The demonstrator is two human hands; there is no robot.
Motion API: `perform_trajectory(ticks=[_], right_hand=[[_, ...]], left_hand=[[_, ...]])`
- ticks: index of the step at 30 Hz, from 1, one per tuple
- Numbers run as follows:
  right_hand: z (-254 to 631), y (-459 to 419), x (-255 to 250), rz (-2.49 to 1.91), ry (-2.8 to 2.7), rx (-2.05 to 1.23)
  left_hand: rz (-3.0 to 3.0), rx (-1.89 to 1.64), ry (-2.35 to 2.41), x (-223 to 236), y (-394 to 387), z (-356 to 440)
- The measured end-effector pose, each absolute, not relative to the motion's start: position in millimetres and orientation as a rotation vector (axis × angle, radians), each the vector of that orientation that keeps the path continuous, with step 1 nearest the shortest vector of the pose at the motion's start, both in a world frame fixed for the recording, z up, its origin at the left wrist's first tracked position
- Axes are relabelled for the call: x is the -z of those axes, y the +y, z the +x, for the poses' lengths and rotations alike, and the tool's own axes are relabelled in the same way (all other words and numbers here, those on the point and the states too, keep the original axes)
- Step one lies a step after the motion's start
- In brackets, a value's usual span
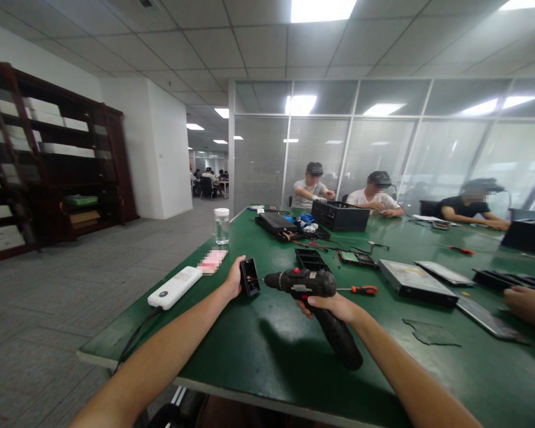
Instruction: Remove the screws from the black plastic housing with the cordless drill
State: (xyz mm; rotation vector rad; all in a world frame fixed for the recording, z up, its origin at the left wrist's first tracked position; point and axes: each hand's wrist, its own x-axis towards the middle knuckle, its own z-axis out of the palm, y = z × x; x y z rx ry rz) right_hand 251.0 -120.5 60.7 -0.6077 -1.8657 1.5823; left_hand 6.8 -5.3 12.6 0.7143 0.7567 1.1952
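My left hand (236, 277) is closed on the left side of a small black open-fronted case (249, 278), held tilted up off the green table (232, 345). Copper-coloured bits show inside it; what they are I cannot make out. A black cordless drill (310, 285) with red accents is in my right hand (332, 306), fingers wrapped round the top of its grip. The drill's bit points left into the case's open face; whether it touches anything there is too small to tell. Behind the drill lies a screwdriver (363, 290) with an orange and black handle.
Left of my hands are a white power bank (175, 288) with a cable and a lidded clear jar (222, 227). Black trays (311, 260), a bare drive (356, 258) and a silver optical drive (417, 283) lie beyond. A co-worker's hand (530, 304) rests at right; several people sit opposite.
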Motion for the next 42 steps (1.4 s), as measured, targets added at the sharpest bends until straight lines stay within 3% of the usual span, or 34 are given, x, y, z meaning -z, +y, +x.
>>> perform_trajectory(ticks=[42], right_hand=[[251.3,-119.9,-59.3,-0.593,-1.831,-1.615]], left_hand=[[0.763,-1.222,0.762,-4.3,3.3,4.4]])
